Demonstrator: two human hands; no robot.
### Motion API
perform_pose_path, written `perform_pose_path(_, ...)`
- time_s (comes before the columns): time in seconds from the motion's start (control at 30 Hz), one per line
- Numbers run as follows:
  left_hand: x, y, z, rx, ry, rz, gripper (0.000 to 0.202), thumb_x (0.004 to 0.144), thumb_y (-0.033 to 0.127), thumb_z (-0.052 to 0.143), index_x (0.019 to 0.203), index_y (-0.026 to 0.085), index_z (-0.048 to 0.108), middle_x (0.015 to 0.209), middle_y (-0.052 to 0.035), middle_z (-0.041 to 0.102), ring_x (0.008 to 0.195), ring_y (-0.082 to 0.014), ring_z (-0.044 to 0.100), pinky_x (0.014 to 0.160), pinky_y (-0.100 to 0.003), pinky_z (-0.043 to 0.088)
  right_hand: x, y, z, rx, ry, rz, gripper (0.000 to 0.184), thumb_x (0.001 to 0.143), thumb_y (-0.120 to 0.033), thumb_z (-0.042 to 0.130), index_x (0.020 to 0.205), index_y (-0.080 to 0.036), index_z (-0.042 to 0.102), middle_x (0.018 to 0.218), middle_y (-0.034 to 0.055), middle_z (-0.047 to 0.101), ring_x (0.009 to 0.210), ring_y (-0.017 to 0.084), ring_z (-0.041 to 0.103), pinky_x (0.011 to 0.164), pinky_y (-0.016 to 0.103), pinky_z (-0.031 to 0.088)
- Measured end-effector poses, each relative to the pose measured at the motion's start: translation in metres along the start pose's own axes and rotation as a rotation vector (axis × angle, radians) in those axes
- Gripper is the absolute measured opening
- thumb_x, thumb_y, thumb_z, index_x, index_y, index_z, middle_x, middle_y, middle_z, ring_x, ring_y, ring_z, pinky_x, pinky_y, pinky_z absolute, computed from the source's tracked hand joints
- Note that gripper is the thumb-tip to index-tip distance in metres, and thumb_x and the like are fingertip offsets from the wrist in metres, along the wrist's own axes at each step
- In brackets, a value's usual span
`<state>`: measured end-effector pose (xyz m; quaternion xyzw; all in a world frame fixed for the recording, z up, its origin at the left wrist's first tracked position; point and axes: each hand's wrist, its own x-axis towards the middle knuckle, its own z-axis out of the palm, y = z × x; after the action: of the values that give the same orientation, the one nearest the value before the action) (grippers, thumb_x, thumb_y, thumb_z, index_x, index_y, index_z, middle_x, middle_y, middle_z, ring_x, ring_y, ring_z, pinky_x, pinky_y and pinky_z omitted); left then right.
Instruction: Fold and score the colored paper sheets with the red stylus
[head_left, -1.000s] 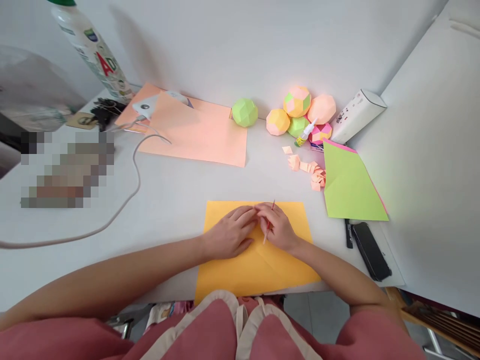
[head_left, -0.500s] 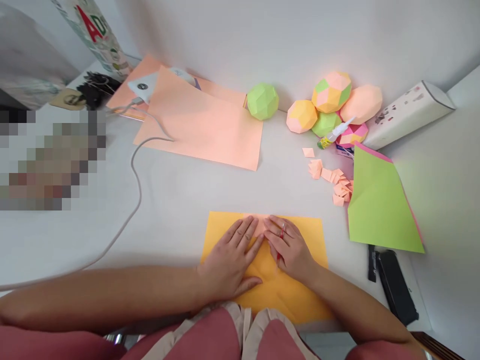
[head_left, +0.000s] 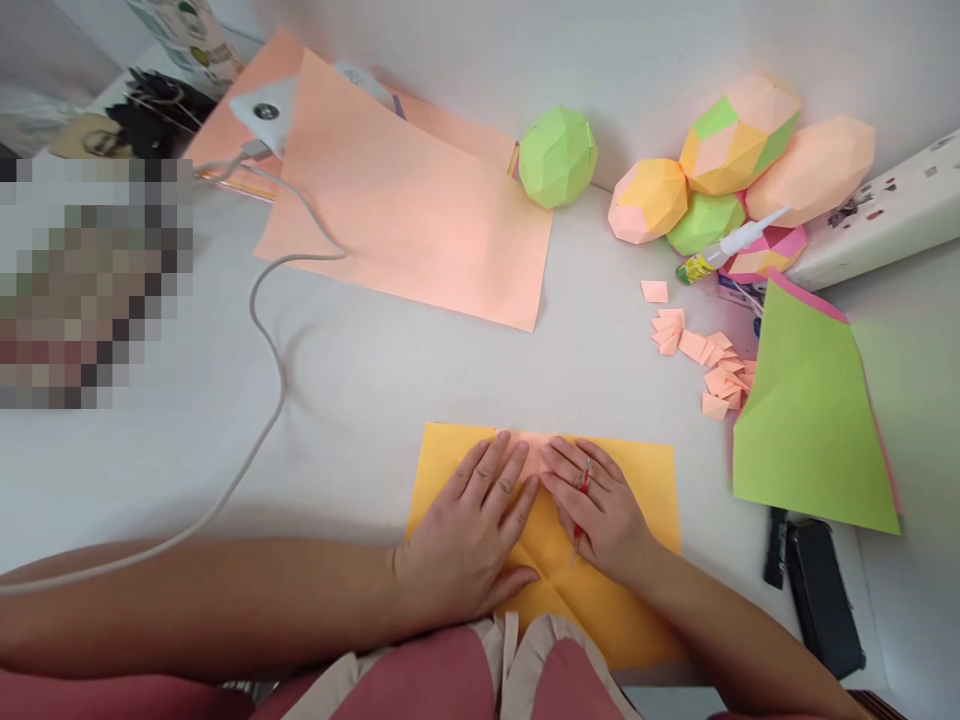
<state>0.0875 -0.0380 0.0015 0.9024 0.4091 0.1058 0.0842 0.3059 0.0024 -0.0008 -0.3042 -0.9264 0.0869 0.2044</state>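
Note:
An orange sheet of paper [head_left: 641, 470] lies at the table's front edge. Both my hands rest on it, side by side. My left hand [head_left: 472, 535] lies flat with its fingers stretched out, pressing a small peach paper piece [head_left: 534, 455] near the sheet's top edge. My right hand [head_left: 600, 510] also presses down with fingers extended, and a thin red stick [head_left: 581, 500] is tucked between its fingers.
A large peach sheet [head_left: 405, 215] lies behind, with a white device and grey cable [head_left: 262, 330]. Paper polyhedra [head_left: 559, 155] cluster at the back right near a glue bottle [head_left: 724, 250], peach paper bits [head_left: 701, 350], a green sheet [head_left: 810, 430] and a black phone [head_left: 821, 590].
My hands went from a pinching pose to lying flatter on the orange sheet. The camera has dipped closer, so everything looks larger and shifted right.

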Motion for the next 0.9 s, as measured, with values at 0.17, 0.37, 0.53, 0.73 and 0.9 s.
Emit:
perform_pose_path(0.17, -0.0020, 0.0005, -0.0008, -0.005, -0.012, -0.006, 0.076, 0.090, 0.065, 0.038, 0.137, 0.006, 0.046, 0.146, -0.0279, 0.039, 0.137, -0.0475, 0.030, 0.112, -0.058, 0.026, -0.0006, 0.0005, 0.0001, 0.012, -0.007, -0.007, 0.045, 0.083, -0.001, 0.048, 0.126, -0.013, 0.053, 0.127, 0.0140, 0.064, 0.134, 0.024, 0.047, 0.109, 0.048, 0.044)
perform_pose_path(0.37, -0.0012, 0.0008, -0.0009, -0.014, -0.012, -0.004, 0.074, 0.091, 0.064, 0.038, 0.136, 0.007, 0.046, 0.146, -0.0276, 0.039, 0.138, -0.0470, 0.030, 0.112, -0.058, 0.027, 0.0000, -0.0001, -0.0008, 0.006, -0.017, -0.009, 0.041, 0.082, -0.001, 0.051, 0.122, -0.011, 0.056, 0.126, 0.0157, 0.065, 0.133, 0.025, 0.048, 0.108, 0.048, 0.044)
perform_pose_path(0.53, 0.0005, 0.0007, -0.0019, -0.018, -0.009, -0.005, 0.073, 0.091, 0.063, 0.039, 0.136, 0.006, 0.047, 0.145, -0.0278, 0.041, 0.136, -0.0469, 0.033, 0.111, -0.058, 0.028, 0.0017, -0.0006, -0.0015, -0.004, -0.010, -0.014, 0.039, 0.083, -0.001, 0.050, 0.120, -0.010, 0.056, 0.123, 0.0159, 0.066, 0.132, 0.025, 0.049, 0.107, 0.048, 0.045)
perform_pose_path(0.73, -0.0003, 0.0005, -0.0031, -0.009, -0.013, -0.012, 0.073, 0.090, 0.063, 0.040, 0.136, 0.006, 0.047, 0.145, -0.0270, 0.042, 0.136, -0.0465, 0.034, 0.111, -0.057, 0.029, 0.0021, -0.0002, -0.0016, -0.004, -0.018, -0.012, 0.038, 0.084, -0.002, 0.049, 0.120, -0.012, 0.056, 0.122, 0.0153, 0.067, 0.132, 0.025, 0.049, 0.107, 0.048, 0.046)
perform_pose_path(0.9, 0.0005, 0.0007, -0.0039, 0.000, 0.003, -0.009, 0.073, 0.089, 0.064, 0.041, 0.134, 0.006, 0.050, 0.143, -0.0268, 0.044, 0.135, -0.0465, 0.035, 0.111, -0.057, 0.029, 0.0027, -0.0004, -0.0019, -0.003, -0.012, -0.010, 0.038, 0.084, -0.003, 0.049, 0.120, -0.012, 0.056, 0.122, 0.0154, 0.067, 0.132, 0.025, 0.049, 0.107, 0.047, 0.046)
